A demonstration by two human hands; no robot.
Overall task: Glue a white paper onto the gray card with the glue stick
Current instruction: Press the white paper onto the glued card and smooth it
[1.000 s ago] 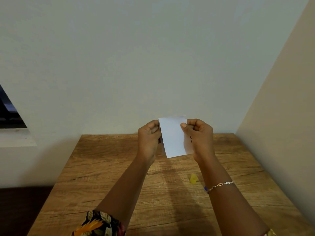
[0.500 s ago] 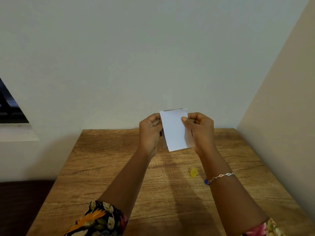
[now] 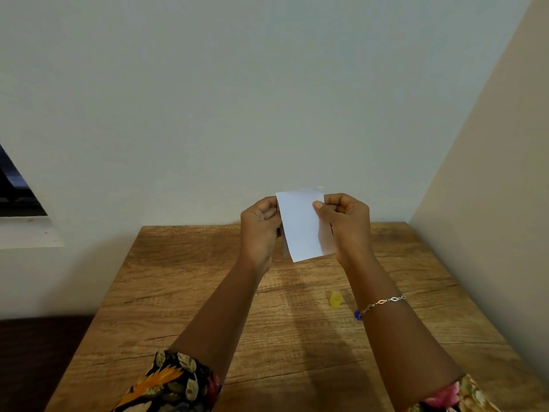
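A person is holding a small white rectangular sheet of paper (image 3: 300, 224) upright in both hands above the far end of a brown wood-grain desk (image 3: 178, 292). The left hand (image 3: 260, 230) is pinching the paper's left edge, its grip closing on the sheet with the fingers curling behind it. The right hand (image 3: 346, 224) is gripping the paper's right edge, with the thumb (image 3: 319, 207) pressing flat on the front face near the top corner. The paper is tilting slightly, its lower edge hanging free just above the desk surface. A thin darker edge is showing behind the paper on its right side, though it cannot be told whether this is the gray card. Below and to the right of the paper, a small yellow cap-like object (image 3: 336, 299) is lying on the desk, close beside the right forearm. A silver chain bracelet with a blue bead (image 3: 381, 303) is circling the right wrist. Floral-patterned sleeves (image 3: 175, 385) are covering both upper forearms.
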